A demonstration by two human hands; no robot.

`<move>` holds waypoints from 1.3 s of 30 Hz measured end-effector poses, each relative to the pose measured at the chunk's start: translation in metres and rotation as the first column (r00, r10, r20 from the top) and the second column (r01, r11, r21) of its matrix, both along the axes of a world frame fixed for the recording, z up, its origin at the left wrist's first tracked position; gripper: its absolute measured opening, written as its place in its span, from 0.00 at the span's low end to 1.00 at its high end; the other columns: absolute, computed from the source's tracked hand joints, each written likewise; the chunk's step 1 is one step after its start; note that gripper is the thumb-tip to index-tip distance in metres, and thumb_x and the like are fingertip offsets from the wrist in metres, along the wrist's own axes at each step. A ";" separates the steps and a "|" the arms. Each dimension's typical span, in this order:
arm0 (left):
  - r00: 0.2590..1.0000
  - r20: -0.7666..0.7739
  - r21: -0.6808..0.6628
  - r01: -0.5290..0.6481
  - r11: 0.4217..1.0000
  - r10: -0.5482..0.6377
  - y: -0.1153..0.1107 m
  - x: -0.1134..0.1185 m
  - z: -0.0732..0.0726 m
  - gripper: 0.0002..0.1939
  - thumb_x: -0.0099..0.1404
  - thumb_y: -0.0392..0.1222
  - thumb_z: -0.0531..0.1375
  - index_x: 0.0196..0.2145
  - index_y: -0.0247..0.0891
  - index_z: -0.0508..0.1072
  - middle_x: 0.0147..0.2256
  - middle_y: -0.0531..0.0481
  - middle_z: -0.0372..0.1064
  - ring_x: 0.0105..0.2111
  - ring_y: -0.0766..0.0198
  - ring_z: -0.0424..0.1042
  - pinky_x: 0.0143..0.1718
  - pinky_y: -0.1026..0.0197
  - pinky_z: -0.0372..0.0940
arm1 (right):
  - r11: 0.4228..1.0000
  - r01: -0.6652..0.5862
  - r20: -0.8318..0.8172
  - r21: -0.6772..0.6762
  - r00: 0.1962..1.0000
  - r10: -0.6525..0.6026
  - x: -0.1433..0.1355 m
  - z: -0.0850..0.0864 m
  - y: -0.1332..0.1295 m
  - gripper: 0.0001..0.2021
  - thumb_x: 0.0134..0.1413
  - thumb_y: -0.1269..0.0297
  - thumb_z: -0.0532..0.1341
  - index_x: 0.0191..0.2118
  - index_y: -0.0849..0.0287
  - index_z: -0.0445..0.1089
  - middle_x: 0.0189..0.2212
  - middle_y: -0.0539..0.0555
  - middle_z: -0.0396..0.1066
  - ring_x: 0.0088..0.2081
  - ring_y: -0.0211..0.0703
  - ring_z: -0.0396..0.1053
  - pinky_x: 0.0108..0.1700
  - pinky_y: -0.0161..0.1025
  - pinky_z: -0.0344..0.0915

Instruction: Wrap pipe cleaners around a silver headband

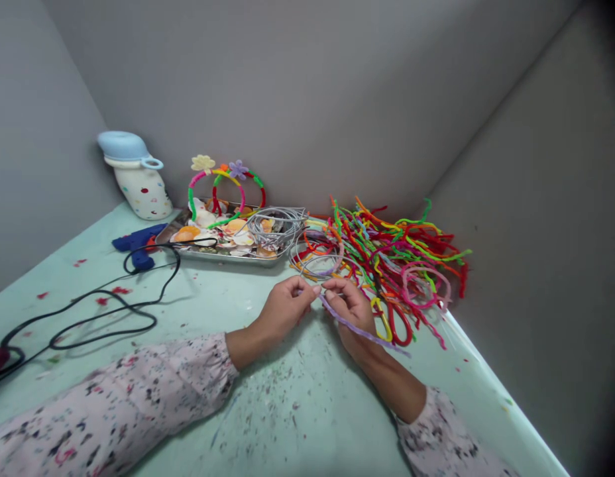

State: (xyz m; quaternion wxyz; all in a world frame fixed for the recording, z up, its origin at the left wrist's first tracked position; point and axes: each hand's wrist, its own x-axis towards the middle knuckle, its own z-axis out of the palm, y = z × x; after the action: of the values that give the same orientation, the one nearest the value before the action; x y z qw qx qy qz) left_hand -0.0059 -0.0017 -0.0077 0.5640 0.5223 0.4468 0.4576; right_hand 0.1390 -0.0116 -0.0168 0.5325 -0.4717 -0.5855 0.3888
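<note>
Both hands meet at six o'clock in the head view, the left hand (283, 308) and right hand (354, 310) curled, fingertips pinched on a lilac pipe cleaner (358, 330) whose tail trails toward four o'clock. Small, even bends close to the fingertips probably work best, with that tail kept clear of the coloured pile (407, 235) at two o'clock.

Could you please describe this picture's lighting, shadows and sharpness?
Head view: dim, soft light on the smooth grey wall; black shading at the right corners; faint shadows beside the thin black looped cable; fibres of the fuzzy lilac pipe cleaner smear slightly.
</note>
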 end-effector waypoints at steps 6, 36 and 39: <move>1.000 -0.015 0.036 -0.003 0.999 0.004 -0.001 0.001 0.000 0.16 0.61 0.50 0.59 0.25 0.37 0.62 0.18 0.59 0.56 0.17 0.73 0.52 0.20 0.67 0.49 | 0.999 0.015 0.010 0.033 1.000 -0.015 0.001 0.001 0.001 0.09 0.55 0.60 0.58 0.39 0.57 0.69 0.27 0.48 0.67 0.25 0.36 0.60 0.27 0.33 0.58; 0.970 -0.242 0.281 0.038 0.959 0.032 -0.008 -0.003 0.006 0.10 0.65 0.46 0.55 0.31 0.37 0.66 0.25 0.55 0.62 0.26 0.67 0.59 0.29 0.64 0.55 | 1.000 -0.002 -0.037 0.018 0.999 0.003 0.003 -0.001 -0.001 0.09 0.57 0.61 0.58 0.42 0.56 0.69 0.25 0.48 0.67 0.26 0.37 0.62 0.30 0.35 0.61; 0.953 -0.299 0.300 0.038 0.953 0.057 -0.008 -0.003 0.006 0.09 0.65 0.45 0.54 0.31 0.38 0.66 0.26 0.54 0.63 0.27 0.65 0.60 0.30 0.63 0.54 | 1.000 -0.010 -0.056 -0.001 0.998 0.010 0.002 -0.001 -0.001 0.09 0.57 0.61 0.58 0.42 0.56 0.69 0.24 0.47 0.66 0.25 0.37 0.62 0.29 0.35 0.60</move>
State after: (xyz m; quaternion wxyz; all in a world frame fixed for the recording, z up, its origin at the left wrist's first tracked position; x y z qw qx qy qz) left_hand -0.0087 -0.0097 -0.0018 0.3997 0.6644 0.4556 0.4373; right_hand 0.1415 -0.0125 -0.0175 0.5464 -0.4580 -0.5725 0.4050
